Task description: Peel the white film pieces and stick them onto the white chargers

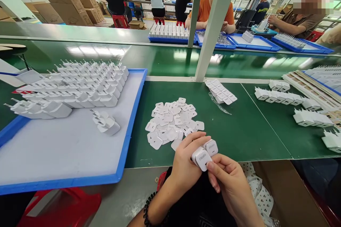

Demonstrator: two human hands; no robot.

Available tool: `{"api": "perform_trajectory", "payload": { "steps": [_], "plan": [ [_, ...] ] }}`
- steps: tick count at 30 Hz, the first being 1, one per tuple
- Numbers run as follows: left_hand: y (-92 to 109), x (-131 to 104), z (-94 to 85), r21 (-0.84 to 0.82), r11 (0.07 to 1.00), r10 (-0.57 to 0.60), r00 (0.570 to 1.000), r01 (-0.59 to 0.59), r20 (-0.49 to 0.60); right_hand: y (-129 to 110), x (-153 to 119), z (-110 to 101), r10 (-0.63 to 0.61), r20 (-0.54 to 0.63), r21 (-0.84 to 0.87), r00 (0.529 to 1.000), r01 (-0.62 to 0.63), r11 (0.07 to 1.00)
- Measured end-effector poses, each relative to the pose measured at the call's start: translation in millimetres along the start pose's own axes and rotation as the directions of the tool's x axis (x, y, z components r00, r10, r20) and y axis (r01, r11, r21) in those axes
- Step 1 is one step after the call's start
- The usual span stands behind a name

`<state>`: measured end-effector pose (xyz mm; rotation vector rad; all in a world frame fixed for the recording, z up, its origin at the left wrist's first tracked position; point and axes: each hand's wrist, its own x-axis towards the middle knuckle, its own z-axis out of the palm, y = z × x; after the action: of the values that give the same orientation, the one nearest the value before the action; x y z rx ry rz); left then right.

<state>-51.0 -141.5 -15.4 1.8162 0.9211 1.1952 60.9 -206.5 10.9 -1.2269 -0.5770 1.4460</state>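
Head view: we look down over a green workbench [250, 131] spreading across the frame, its near edge running just behind the hands.
Blue-rimmed tray: we find the tray [131, 124] at the left, its near part reaching past the bench edge; the raised rim probably stops its load from sliding off.
Plug rows: we see white plugs [87, 88] packed side by side at upper left, pins up, likely so that the metal is not knocked and the rows prop each other. A small group [106, 122] stands apart, nearer the right rim.
Right-hand rows: we notice shorter lines of plugs [282, 96] at the right of the frame, also pins up.
Card pile: loose white cards [170, 117] lie heaped at the centre, just beyond the hands, a spot we judge chosen for easy reach.
Left hand: we see this hand [186, 163] closed around two white blocks, apparently steadying both with their faces exposed.
Right hand: its thumb touches the nearer block's face, and we cannot tell whether this hand [229, 173] pinches or only presses.
White sheets: we spot these [221, 91] right of the pile, set aside from the loose cards.
White blocks: the nearer [201, 158] and farther [211, 147] sit side by side at lower centre; we cannot see their backs.
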Motion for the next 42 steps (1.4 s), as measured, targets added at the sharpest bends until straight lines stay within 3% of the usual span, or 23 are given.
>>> {"api": "perform_trajectory", "payload": {
  "steps": [42],
  "plan": [
    [-4.2,-3.0,0.4,0.051,0.998,0.03,0.997,-0.033,0.073,-1.8,-0.5,-5.6,0.022,0.009,-0.117,1.0,-0.021,0.993]
  ]
}}
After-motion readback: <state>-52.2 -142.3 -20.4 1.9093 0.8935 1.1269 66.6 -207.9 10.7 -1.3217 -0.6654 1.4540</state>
